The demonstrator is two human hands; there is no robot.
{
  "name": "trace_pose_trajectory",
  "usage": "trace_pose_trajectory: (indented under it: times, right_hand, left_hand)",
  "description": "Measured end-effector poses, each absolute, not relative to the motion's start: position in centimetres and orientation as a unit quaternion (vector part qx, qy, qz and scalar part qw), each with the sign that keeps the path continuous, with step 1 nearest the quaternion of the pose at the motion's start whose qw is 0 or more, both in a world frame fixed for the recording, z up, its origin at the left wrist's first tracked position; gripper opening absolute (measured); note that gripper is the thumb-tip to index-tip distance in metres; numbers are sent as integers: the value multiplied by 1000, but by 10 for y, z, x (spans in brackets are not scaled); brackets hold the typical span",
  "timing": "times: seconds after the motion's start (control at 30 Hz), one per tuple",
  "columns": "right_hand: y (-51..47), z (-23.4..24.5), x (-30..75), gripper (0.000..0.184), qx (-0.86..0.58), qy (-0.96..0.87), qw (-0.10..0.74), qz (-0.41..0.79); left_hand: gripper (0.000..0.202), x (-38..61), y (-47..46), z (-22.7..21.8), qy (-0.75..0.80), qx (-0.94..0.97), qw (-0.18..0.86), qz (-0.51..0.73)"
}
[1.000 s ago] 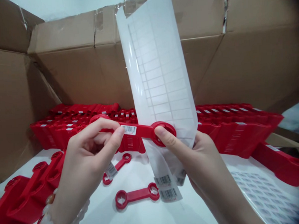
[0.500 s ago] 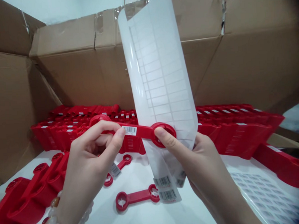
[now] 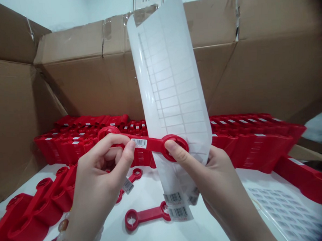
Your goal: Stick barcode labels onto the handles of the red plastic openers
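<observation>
A red plastic piece with a ring at each end [image 3: 154, 144] is held up in front of me. My right hand [image 3: 199, 165] grips its right ring under the thumb, together with a curled white label sheet [image 3: 172, 80] behind it. The thumb and forefinger of my left hand [image 3: 105, 170] are pinched at the left end of a barcode sticker [image 3: 139, 143], which lies along the piece's bar. Two more barcode labels [image 3: 177, 210] hang at the sheet's lower end. Below, on the white table, lies another red two-ring piece [image 3: 149, 214].
A smaller-looking red piece [image 3: 136, 174] lies behind my left hand. Red pieces [image 3: 41, 202] line the left side, and stacked labelled rows [image 3: 259, 147] stand along the back. A printed label sheet [image 3: 287, 211] lies at right. Cardboard walls [image 3: 88, 81] enclose the table.
The view has shifted slightly. Both hands keep nearly the same hold on the red piece, sticker and sheet, and the sticker sits at about the same spot on the bar.
</observation>
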State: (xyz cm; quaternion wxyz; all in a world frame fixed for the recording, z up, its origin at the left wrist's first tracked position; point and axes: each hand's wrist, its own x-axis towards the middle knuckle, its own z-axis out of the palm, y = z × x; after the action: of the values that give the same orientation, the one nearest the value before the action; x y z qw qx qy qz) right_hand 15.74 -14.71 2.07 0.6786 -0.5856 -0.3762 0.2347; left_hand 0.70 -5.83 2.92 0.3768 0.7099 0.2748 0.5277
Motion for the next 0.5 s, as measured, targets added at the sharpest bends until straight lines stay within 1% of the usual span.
trace_pose_trajectory:
  times: [0.1, 0.27, 0.5]
  right_hand:
    - [-146, 21, 157, 28, -580, -378, 682, 235]
    - [-146, 21, 157, 30, -578, -380, 685, 230]
    - [-148, 27, 151, 21, -558, -363, 706, 242]
  left_hand:
    - [20, 10, -59, 31, 275, 705, 383, 529]
    - [21, 10, -59, 30, 269, 706, 382, 531]
    - [19, 9, -59, 26, 284, 715, 382, 512]
